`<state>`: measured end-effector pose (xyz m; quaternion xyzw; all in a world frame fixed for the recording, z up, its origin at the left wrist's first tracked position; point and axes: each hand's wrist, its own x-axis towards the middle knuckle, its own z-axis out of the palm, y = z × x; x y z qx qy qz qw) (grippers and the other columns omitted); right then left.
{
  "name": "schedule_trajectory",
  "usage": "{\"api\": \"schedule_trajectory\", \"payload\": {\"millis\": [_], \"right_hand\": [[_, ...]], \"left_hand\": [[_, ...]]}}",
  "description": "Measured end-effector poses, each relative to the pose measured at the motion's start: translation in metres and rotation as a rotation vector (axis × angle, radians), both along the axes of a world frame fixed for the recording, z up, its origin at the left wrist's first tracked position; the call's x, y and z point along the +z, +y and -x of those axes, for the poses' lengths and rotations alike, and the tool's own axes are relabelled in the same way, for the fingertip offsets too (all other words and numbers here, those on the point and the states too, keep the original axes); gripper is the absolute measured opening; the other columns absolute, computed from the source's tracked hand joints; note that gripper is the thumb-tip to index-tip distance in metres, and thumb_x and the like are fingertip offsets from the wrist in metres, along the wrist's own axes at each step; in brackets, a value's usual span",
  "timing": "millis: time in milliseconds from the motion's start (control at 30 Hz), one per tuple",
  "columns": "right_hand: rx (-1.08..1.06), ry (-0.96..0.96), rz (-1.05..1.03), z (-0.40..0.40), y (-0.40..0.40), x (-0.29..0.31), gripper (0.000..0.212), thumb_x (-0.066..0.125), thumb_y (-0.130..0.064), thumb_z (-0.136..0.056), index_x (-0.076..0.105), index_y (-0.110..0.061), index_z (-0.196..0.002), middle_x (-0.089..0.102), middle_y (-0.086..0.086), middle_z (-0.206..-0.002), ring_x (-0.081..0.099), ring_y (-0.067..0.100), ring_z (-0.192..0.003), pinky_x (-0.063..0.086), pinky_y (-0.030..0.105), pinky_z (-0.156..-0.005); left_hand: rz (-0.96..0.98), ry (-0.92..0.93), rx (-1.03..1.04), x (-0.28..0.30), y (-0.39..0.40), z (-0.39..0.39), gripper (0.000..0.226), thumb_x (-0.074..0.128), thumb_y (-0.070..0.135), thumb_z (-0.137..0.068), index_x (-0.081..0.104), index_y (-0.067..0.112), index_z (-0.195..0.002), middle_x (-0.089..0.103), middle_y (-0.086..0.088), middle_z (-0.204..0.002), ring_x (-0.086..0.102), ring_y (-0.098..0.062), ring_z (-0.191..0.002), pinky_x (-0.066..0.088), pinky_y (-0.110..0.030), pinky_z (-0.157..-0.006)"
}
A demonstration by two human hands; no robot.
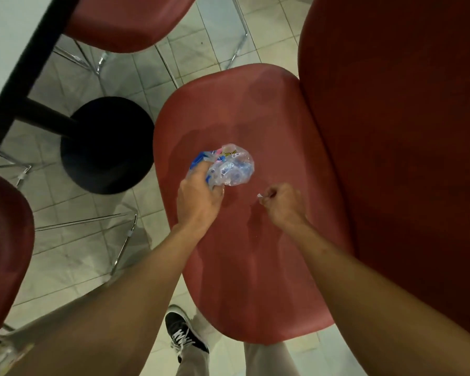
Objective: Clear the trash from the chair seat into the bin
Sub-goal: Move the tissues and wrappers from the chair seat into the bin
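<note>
Head view, looking down on a red chair seat, its long axis running 12 to 6, backrest on the 3 o'clock side.

Left hand is over the middle of the seat, fingers curled round a crumpled clear plastic wrapper with blue and pink print. The wrapper bunches out of the fist toward 1 o'clock; its long axis runs roughly 10 to 4. Whether it touches the seat or is lifted off cannot be told.

Right hand is at 3 o'clock of the left hand, near it but apart, fingers closed in a pinch on a tiny white scrap. The scrap sticks out of the fingertips toward 9 o'clock. Too small to tell what it is.

Black round table base on the tiled floor at 9 o'clock of the seat, table edge at 10–11. Other red chairs: one at 11–12, another at 8. Black sneaker with white laces at 6, just beside the seat's near edge.
</note>
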<state>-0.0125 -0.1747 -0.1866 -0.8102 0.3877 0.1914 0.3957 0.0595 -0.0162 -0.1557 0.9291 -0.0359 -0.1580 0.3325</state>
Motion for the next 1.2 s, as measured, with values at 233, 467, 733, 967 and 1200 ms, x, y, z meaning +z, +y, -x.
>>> {"api": "schedule_trajectory", "payload": {"millis": [233, 467, 733, 967, 1200], "right_hand": [[-0.067, -0.134, -0.084, 0.016, 0.050, 0.059, 0.021, 0.073, -0.028, -0.082, 0.064, -0.020, -0.064, 0.061, -0.004, -0.063, 0.053, 0.012, -0.059, 0.040, 0.024, -0.062], [0.019, -0.215, -0.102, 0.041, 0.115, 0.121, 0.014, 0.074, -0.029, -0.081, 0.071, -0.021, -0.070, 0.066, -0.005, -0.064, 0.058, 0.012, -0.063, 0.046, 0.026, -0.068], [0.086, -0.296, -0.073, 0.069, 0.210, 0.169, 0.010, 0.069, -0.024, -0.082, 0.076, -0.020, -0.087, 0.074, -0.005, -0.087, 0.068, 0.015, -0.084, 0.054, 0.029, -0.081], [0.104, -0.332, -0.049, 0.097, 0.285, 0.193, 0.004, 0.071, -0.022, -0.084, 0.075, -0.021, -0.084, 0.071, -0.005, -0.083, 0.066, 0.014, -0.081, 0.054, 0.027, -0.076], [0.178, -0.310, -0.066, 0.104, 0.328, 0.212, 0.006, 0.071, -0.024, -0.084, 0.074, -0.020, -0.088, 0.065, -0.004, -0.079, 0.065, 0.019, -0.079, 0.055, 0.030, -0.074]], "left_hand": [[-0.091, 0.010, 0.109, 0.059, 0.057, 0.039, 0.020, 0.066, 0.016, -0.076, 0.066, 0.013, -0.096, 0.048, -0.003, -0.096, 0.056, -0.025, -0.084, 0.049, -0.034, -0.077], [-0.151, 0.021, 0.171, 0.107, 0.137, 0.080, 0.009, 0.064, 0.019, -0.083, 0.066, 0.011, -0.084, 0.047, -0.003, -0.102, 0.048, -0.015, -0.076, 0.038, -0.027, -0.068], [-0.044, 0.016, 0.177, 0.154, 0.233, 0.122, 0.017, 0.067, 0.013, -0.082, 0.060, 0.010, -0.066, 0.055, -0.002, -0.070, 0.054, -0.021, -0.069, 0.036, -0.028, -0.055], [0.100, 0.004, 0.203, 0.182, 0.309, 0.161, 0.033, 0.069, 0.012, -0.079, 0.068, 0.024, -0.110, 0.068, 0.010, -0.094, 0.063, -0.011, -0.086, 0.046, -0.023, -0.070], [0.116, 0.008, 0.324, 0.199, 0.351, 0.180, 0.048, 0.075, 0.010, -0.076, 0.060, 0.024, -0.120, 0.062, 0.007, -0.096, 0.057, -0.008, -0.080, 0.042, -0.020, -0.068]]}}
